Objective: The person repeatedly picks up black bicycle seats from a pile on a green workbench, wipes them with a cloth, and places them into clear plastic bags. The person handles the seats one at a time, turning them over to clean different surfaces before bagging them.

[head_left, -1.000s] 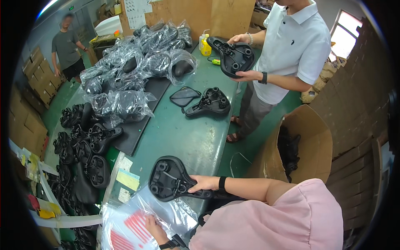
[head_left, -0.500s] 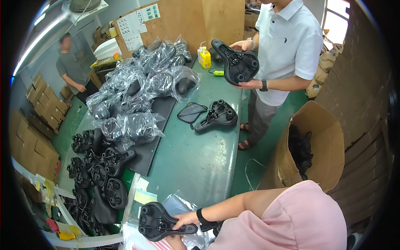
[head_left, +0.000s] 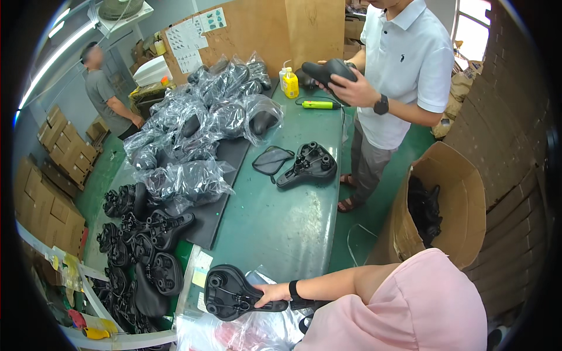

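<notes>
My right hand (head_left: 271,294), with a dark band on the wrist and a pink sleeve above, is closed around the narrow nose of a black bicycle saddle (head_left: 225,292). The saddle's underside faces up, and its wide end points left. Beneath it, clear plastic bags (head_left: 205,330) with some reddish print cover the near end of the green table (head_left: 281,234). My left hand does not show. Across the table, a co-worker in a white polo shirt holds another black saddle (head_left: 331,70) in both hands, padded top upward.
Several bare saddles (head_left: 152,292) are heaped at left, beyond them a pile of plastic-wrapped saddles (head_left: 205,117). A saddle (head_left: 309,167) and a flat black piece (head_left: 273,159) lie mid-table near a yellow bottle (head_left: 290,83) and a green tool (head_left: 319,105). An open carton (head_left: 451,193) stands at right.
My right hand has lifted and shifted the saddle slightly up and right; my left hand has left it and gone out of view. The co-worker has turned their saddle from underside to top.
</notes>
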Demonstrator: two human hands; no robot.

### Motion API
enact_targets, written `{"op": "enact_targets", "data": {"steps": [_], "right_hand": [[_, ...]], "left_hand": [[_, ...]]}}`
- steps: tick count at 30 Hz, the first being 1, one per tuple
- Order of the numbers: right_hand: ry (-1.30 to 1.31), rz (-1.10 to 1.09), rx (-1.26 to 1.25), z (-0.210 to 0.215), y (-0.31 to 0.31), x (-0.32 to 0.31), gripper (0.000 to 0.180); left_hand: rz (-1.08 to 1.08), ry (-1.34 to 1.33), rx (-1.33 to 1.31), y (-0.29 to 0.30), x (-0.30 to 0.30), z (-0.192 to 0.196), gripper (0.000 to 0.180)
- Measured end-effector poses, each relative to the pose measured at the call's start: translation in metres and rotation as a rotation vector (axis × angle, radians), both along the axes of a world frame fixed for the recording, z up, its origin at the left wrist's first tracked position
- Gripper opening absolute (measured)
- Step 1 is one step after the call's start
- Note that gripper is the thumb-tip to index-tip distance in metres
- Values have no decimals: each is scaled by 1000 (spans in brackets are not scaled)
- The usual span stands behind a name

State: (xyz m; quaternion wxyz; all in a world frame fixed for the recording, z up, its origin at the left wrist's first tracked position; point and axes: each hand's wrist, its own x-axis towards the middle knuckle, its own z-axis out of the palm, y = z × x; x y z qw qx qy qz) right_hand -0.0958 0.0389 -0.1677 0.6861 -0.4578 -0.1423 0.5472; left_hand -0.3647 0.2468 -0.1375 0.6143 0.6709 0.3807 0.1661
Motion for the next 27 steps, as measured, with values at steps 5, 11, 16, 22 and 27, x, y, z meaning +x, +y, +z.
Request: {"op": "enact_targets", "data": {"steps": [5, 11, 16, 22, 27], "right_hand": [[-272, -76, -123, 18, -16, 24, 86], [-400, -137, 65, 53, -21, 1, 87], [-852, -70, 117, 94, -20, -27, 82], [-1293, 169, 39, 55, -4, -50, 65], [-1464, 404, -31, 40, 2, -62, 56]], "left_hand": [[484, -144, -219, -2, 8, 49, 23], [60, 83, 232, -39, 54, 60, 23], [144, -205, -509, -47, 72, 19, 30], [67, -22, -61, -43, 43, 31, 31], [30, 93, 554, -13, -1, 16, 32]]}}
